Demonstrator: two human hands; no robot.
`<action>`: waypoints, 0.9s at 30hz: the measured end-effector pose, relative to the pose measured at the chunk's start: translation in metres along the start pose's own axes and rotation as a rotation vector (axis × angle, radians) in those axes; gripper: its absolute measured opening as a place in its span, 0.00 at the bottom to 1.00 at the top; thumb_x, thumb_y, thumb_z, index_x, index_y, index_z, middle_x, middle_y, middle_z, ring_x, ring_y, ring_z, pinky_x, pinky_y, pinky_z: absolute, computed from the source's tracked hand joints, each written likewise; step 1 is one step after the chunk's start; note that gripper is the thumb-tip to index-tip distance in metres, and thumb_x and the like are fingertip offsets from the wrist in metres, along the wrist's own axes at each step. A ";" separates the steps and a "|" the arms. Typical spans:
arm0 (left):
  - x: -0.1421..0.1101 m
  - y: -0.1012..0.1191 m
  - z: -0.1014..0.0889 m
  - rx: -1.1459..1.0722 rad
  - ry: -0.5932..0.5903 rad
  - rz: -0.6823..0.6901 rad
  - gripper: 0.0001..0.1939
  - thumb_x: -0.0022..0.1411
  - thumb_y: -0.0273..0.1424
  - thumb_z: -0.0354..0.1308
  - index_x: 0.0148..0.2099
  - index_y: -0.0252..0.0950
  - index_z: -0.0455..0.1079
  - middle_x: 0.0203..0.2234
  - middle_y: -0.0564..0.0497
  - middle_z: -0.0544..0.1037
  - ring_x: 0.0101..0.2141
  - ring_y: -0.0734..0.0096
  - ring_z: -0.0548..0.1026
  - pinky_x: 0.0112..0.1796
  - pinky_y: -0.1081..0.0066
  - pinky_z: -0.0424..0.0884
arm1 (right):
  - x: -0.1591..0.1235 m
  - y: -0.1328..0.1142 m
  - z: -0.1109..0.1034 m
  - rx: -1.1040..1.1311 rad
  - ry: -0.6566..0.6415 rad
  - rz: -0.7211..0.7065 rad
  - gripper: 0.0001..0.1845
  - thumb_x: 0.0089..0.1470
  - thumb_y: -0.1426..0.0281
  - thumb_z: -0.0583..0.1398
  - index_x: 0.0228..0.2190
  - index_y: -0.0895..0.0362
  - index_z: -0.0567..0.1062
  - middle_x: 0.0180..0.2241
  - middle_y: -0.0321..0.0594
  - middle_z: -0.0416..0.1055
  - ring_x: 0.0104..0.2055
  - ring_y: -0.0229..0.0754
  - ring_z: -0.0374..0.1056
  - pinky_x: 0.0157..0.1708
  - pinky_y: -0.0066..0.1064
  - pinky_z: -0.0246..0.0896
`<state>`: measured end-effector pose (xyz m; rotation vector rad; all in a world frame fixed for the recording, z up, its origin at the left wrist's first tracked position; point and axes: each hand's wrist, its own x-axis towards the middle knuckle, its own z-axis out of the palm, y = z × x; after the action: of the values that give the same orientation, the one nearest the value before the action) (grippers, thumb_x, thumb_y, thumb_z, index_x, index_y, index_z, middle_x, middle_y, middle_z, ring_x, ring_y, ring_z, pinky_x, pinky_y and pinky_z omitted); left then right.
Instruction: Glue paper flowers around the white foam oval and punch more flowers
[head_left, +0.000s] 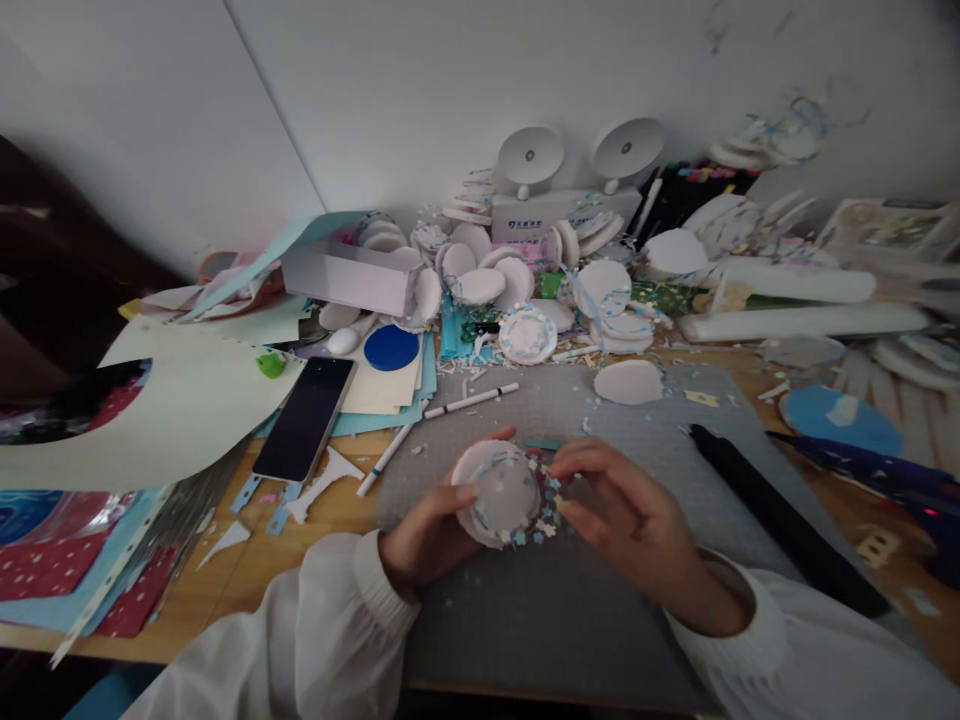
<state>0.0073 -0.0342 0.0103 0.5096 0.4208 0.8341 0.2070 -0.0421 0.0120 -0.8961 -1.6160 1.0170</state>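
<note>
My left hand is closed around the edge of a white round disc, thumb on its face, above the grey cutting mat. A garland of small blue and white stars circles the face of the disc and hangs loose at its right side. There, my right hand has thumb and fingertips bent in on the loose part of the garland; the exact contact is partly hidden. A small teal strip lies on the mat just behind the disc.
White discs, some with star garlands, are heaped along the wall. A phone, a white stick and paper scraps lie left. A long black tool and a dark blue glue gun lie right. The cutting mat covers the middle.
</note>
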 end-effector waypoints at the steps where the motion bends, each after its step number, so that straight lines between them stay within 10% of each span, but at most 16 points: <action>1: 0.001 0.000 0.000 -0.018 0.010 -0.017 0.34 0.56 0.40 0.60 0.62 0.35 0.60 0.54 0.40 0.69 0.55 0.51 0.65 0.53 0.60 0.59 | 0.000 -0.001 0.000 -0.009 0.006 0.009 0.10 0.56 0.72 0.59 0.41 0.49 0.72 0.38 0.39 0.68 0.42 0.41 0.65 0.41 0.32 0.63; 10: 0.006 -0.008 -0.004 -0.129 0.010 -0.267 0.25 0.67 0.45 0.46 0.52 0.30 0.70 0.42 0.40 0.79 0.48 0.54 0.74 0.52 0.58 0.60 | 0.001 -0.005 -0.005 0.020 -0.122 0.091 0.17 0.63 0.65 0.49 0.49 0.49 0.72 0.48 0.42 0.71 0.52 0.46 0.64 0.52 0.41 0.56; 13: 0.007 -0.003 -0.004 -0.182 0.026 -0.224 0.26 0.68 0.45 0.43 0.51 0.29 0.70 0.42 0.39 0.78 0.48 0.53 0.74 0.53 0.57 0.58 | 0.002 0.000 -0.006 0.181 0.088 0.184 0.16 0.62 0.62 0.49 0.44 0.51 0.73 0.28 0.38 0.73 0.38 0.46 0.69 0.42 0.39 0.62; 16: 0.009 0.002 -0.004 -0.258 0.022 -0.192 0.28 0.67 0.46 0.41 0.50 0.29 0.70 0.42 0.37 0.78 0.45 0.53 0.75 0.51 0.56 0.59 | 0.007 0.003 -0.008 0.273 0.287 0.199 0.15 0.61 0.61 0.50 0.34 0.51 0.75 0.12 0.32 0.55 0.27 0.44 0.64 0.34 0.36 0.60; 24: 0.010 0.003 -0.009 -0.304 0.036 -0.219 0.31 0.67 0.48 0.40 0.52 0.26 0.68 0.41 0.35 0.77 0.42 0.50 0.76 0.49 0.55 0.61 | 0.007 0.011 -0.003 0.313 0.080 0.312 0.18 0.57 0.58 0.54 0.48 0.50 0.68 0.46 0.40 0.74 0.53 0.48 0.64 0.54 0.43 0.52; 27: 0.011 0.005 -0.010 -0.302 0.090 -0.177 0.30 0.67 0.47 0.40 0.52 0.26 0.68 0.44 0.34 0.77 0.44 0.50 0.76 0.50 0.55 0.60 | 0.005 0.007 -0.005 0.306 0.047 0.323 0.17 0.58 0.58 0.52 0.45 0.52 0.71 0.38 0.40 0.76 0.37 0.46 0.71 0.48 0.42 0.58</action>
<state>0.0058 -0.0207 0.0037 0.1534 0.4074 0.7351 0.2110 -0.0337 0.0085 -0.9781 -1.2545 1.4121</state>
